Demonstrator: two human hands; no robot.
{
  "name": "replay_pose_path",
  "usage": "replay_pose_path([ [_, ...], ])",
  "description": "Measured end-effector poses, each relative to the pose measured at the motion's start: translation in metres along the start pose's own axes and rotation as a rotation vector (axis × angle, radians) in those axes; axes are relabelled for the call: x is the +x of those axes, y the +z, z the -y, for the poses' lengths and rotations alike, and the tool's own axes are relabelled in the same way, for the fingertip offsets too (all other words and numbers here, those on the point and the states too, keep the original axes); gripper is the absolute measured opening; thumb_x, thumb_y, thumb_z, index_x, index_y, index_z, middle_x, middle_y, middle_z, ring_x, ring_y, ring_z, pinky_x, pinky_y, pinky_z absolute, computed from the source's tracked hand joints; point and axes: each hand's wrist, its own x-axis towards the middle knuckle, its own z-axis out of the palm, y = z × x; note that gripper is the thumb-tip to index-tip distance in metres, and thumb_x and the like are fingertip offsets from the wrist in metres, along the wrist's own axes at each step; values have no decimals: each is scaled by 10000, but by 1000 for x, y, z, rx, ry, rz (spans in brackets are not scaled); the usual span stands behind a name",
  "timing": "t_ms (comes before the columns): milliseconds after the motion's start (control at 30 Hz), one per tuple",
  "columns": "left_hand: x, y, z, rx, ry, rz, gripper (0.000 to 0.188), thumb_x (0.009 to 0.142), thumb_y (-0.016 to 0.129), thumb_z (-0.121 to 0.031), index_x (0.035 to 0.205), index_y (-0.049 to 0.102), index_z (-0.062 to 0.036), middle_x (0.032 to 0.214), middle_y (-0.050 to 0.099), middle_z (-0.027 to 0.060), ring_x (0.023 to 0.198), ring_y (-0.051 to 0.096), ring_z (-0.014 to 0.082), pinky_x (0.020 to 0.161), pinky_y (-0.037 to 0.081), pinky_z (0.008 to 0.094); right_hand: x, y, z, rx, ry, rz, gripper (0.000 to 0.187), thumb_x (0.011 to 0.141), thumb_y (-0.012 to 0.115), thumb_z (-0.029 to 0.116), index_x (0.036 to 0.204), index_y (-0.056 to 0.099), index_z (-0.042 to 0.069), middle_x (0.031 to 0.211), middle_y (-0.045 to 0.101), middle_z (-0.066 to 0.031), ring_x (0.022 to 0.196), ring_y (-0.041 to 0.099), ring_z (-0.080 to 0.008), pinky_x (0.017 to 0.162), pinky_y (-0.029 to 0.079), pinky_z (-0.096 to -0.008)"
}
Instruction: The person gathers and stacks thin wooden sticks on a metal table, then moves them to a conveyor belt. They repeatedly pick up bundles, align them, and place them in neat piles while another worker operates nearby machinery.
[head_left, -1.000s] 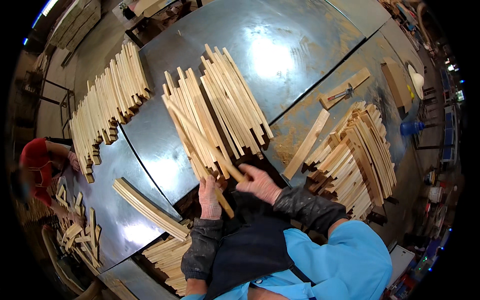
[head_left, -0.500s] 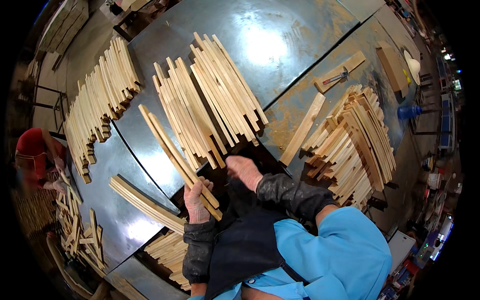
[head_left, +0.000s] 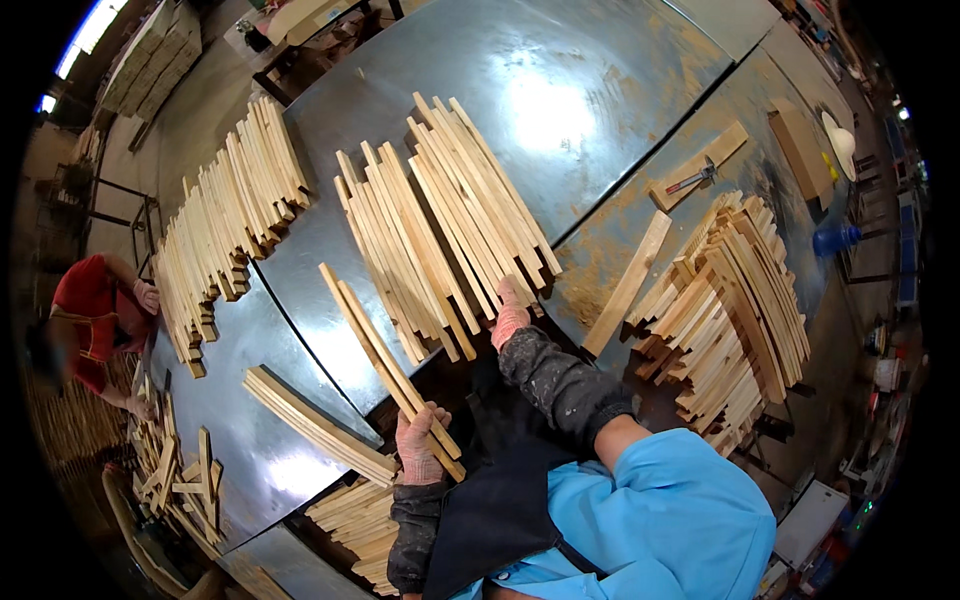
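My left hand (head_left: pixel 420 442), in a pale knitted glove, is closed around the near part of two long wooden strips (head_left: pixel 385 362), which slant away to the far left above the table. My right hand (head_left: pixel 511 314), gloved the same way, is at the near end of a row of wooden strips (head_left: pixel 480 200). Its fingers are closed on a strip's end there, partly hidden by the hand. Just left of that row lies another row of wooden strips (head_left: pixel 400 250), near ends uneven. Both rows lie flat on the metal table (head_left: pixel 450 60).
Curved strips (head_left: pixel 315 425) lie left of my left hand. A tall stack of strips (head_left: pixel 720 310) stands at right, near a loose board (head_left: pixel 630 285) and a clamp-like tool (head_left: pixel 692 178). More strips (head_left: pixel 230 215) lie far left, where a person in red (head_left: pixel 95 310) works beside scrap pieces.
My right hand has moved forward and right, from the gap at the table's edge onto the right row's near ends. My left hand still holds the two strips. The view has shifted slightly.
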Motion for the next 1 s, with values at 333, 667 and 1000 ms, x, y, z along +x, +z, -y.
replay_pose_path([
  [333, 2, -3, 0, 21, 3, 1, 348, 973, 782, -140, 1242, 596, -22, 1081, 703, 107, 944, 733, 234, 919, 643, 445, -59, -8, -34, -77, -439, -39, 783, 998, 733, 561, 1592, 509, 102, 1611, 499, -130, 1377, 522, -302, 1223, 348, -491],
  [667, 3, -7, -4, 15, 11, 64, 373, 962, 779, -142, 1256, 593, -8, 1078, 695, 106, 939, 727, 228, 915, 642, 438, -61, -106, -40, -78, -274, 259, 421, 957, 824, 435, 1186, 667, 119, 1130, 706, -65, 1021, 686, -256, 839, 568, -471],
  [1000, -1, -3, -8, 68, -7, 57, 385, 957, 770, -176, 1253, 585, -14, 1074, 678, 102, 962, 712, 233, 935, 626, 433, -68, -92, -10, -257, -461, 255, 286, 1011, 783, 268, 1206, 682, 84, 1001, 673, -15, 875, 657, -155, 781, 562, -332],
])
